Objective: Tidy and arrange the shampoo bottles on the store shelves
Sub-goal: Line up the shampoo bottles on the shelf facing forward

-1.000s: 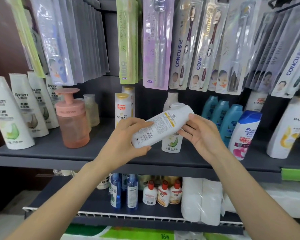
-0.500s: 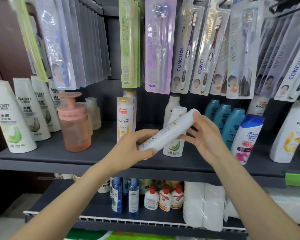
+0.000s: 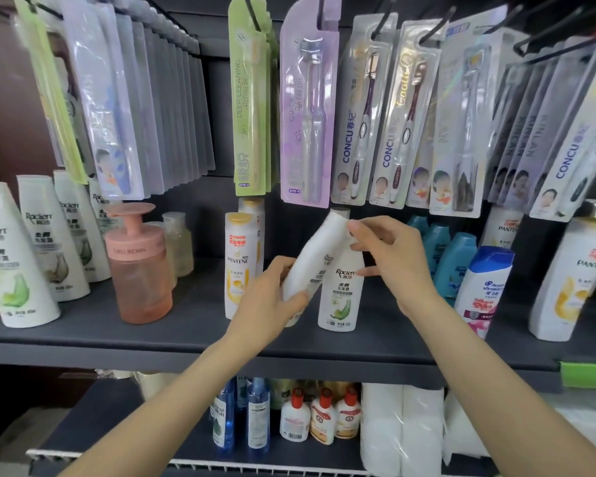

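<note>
Both hands are on a white shampoo bottle (image 3: 319, 256), tilted with its top leaning up and to the right, above the front of the dark shelf (image 3: 186, 342). The left hand (image 3: 267, 301) wraps its curled fingers round the bottle's lower end and covers the base, so whether it touches the shelf can't be told. The right hand (image 3: 389, 256) pinches the upper part near the cap with thumb and fingertips. The label on the held bottle is turned mostly away and blurred; only a sliver of print shows. Just behind it stands an upright Raclen bottle (image 3: 341, 294), its upper body hidden by the tilted one. To the left, a Pantene bottle (image 3: 238, 263) stands partly behind the left hand. The blue bottles (image 3: 458, 259) on the right are partly blocked by the right wrist. At far left, a row of white Raclen bottles (image 3: 38, 249) is cut by the frame edge.
</note>
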{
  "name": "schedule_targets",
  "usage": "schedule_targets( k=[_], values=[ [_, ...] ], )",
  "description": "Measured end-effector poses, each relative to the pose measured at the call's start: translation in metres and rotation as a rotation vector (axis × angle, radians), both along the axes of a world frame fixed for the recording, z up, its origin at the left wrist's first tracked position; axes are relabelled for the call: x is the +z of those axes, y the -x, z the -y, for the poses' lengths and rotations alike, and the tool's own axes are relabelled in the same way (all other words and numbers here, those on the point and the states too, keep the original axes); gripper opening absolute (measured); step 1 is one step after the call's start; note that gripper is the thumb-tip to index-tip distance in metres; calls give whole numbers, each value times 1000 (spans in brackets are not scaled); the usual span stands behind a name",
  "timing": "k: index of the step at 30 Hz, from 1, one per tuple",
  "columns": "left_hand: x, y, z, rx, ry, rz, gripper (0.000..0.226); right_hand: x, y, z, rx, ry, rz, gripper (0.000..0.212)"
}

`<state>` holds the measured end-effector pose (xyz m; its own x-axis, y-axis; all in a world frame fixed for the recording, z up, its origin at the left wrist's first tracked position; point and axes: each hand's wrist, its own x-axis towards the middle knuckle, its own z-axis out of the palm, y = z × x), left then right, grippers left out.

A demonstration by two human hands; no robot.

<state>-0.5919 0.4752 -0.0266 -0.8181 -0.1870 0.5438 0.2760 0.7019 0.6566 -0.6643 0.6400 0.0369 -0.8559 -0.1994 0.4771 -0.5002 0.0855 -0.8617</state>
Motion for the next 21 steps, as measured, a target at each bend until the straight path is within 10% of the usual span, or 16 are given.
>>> schedule_targets(
  k=[8, 21],
  values=[
    [-10, 40, 12, 1, -231, 72, 37, -7, 41, 2, -3, -426, -126, 45],
    [-29, 95, 19, -65, -286, 171, 37, -11, 50, 1, 78, -424, -122, 26]
  ],
)
